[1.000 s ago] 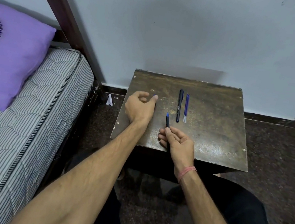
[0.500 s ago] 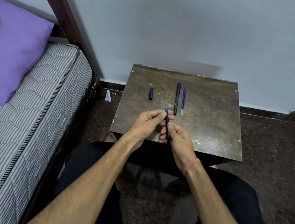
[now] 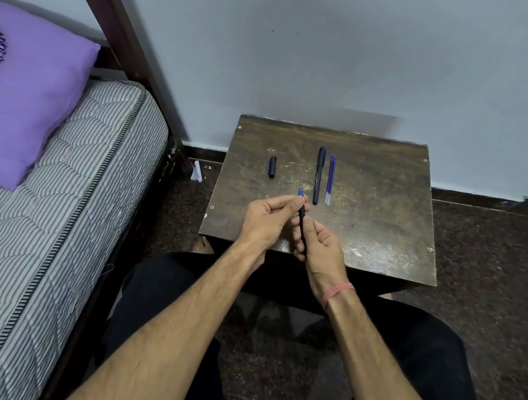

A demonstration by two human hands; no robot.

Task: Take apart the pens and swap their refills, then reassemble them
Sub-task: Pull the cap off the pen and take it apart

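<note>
A dark uncapped pen (image 3: 301,220) with a blue tip points away from me above the near part of a small brown table (image 3: 371,221). My right hand (image 3: 320,250) grips its lower barrel. My left hand (image 3: 271,219) pinches it near the tip with thumb and forefinger. On the table behind lie a black capped pen (image 3: 318,175), a thin blue refill (image 3: 330,179) just right of it, and a dark blue cap (image 3: 272,166) to the left.
A bed with a striped mattress (image 3: 32,218) and a purple pillow (image 3: 16,90) stands at the left, its dark post (image 3: 120,30) leaning up the wall. The table stands against the wall. My legs in black trousers are below.
My left hand left the cap on the table's left side and came over to the pen held in my right hand. It now pinches the pen near its tip.
</note>
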